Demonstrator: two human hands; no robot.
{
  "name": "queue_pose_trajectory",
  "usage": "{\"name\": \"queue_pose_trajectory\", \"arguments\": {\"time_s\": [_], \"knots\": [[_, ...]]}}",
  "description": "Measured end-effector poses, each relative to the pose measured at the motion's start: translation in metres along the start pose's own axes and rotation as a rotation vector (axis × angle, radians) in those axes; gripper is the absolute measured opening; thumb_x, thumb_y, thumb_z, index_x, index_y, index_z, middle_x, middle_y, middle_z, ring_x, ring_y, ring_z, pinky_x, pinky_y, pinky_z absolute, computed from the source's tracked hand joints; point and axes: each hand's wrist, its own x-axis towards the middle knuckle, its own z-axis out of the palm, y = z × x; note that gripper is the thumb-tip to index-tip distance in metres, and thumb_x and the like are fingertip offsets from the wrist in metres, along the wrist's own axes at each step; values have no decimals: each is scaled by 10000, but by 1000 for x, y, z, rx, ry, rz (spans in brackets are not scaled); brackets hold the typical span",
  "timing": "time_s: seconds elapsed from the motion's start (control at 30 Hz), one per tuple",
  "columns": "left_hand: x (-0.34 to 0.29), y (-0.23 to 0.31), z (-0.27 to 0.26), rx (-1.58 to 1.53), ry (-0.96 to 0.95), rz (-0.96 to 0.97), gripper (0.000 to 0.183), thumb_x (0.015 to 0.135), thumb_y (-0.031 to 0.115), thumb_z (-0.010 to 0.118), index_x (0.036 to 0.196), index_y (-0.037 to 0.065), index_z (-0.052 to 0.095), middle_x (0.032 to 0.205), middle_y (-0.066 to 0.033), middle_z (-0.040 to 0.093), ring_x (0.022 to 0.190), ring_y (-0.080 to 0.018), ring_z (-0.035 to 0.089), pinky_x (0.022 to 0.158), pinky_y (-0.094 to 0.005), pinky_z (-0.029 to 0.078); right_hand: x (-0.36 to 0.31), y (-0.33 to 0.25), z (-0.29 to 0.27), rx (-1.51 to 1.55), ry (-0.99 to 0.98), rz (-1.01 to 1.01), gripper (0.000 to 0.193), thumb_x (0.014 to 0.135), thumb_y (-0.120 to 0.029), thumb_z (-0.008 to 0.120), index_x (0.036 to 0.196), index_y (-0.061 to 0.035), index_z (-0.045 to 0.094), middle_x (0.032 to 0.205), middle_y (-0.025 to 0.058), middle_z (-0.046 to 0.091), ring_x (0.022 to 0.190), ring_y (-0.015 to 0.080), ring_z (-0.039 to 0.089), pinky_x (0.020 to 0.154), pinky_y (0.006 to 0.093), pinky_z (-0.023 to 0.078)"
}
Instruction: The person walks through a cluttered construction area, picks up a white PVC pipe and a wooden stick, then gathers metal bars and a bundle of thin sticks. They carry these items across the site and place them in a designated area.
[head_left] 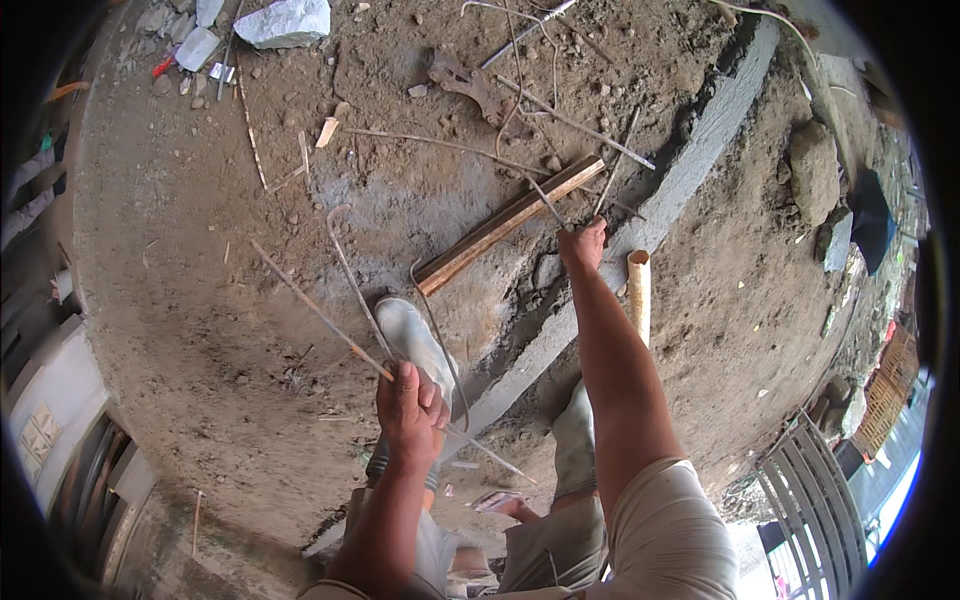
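Observation:
My left hand is closed around a thin, straight rod, which sticks out on both sides of the fist. A hooked rod runs down to the same fist, and a bent rod curves close beside it; whether that one is gripped I cannot tell. Farther forward and right, my right hand is closed over the ends of thin rods beside a concrete strip. A long brown bar with a grooved side lies on the dirt just left of it.
A pale tube stands right of my right forearm. More thin rods and a rusty metal piece lie ahead. Stones include a white block and a brown rock. My booted foot is beside the strip; a slatted grey frame is lower right.

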Motion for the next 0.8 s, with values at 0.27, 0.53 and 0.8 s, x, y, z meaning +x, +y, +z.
{"name": "queue_pose_trajectory", "arguments": {"time_s": [0.27, 0.53, 0.8], "knots": [[5, 8, -1, 6, -14, -76, 292, 944, 383, 581, 846, 174, 403, 620, 63, 393, 456, -45, 353, 397, -221, 298, 53, 26, 26, -9, -126, -118, 566, 737, -194, 628, 1237, -29, 421, 870, 246, 634, 935, 418, 619, 896, 456, 466], [5, 1, 1, 49, 32, -101, 292, 935, 401, 590, 866, 168, 428, 591, 66, 348, 439, -63, 323, 402, -245, 296, 42, 14, 22, 622, -344, -11, 342, 801, -122, 603, 1115, -30, 505, 657, 50, 536, 485, 112, 475, 420, 277, 394], [4, -16, 4, 120, -61, -116, 307, 943, 390, 578, 838, 158, 407, 579, 58, 340, 432, -68, 322, 401, -253, 296, 53, 17, -1, 708, -452, -28, 205, 858, -138, 576, 1002, -12, 502, 754, 77, 594, 568, 170, 576, 498, 307, 509]]}}
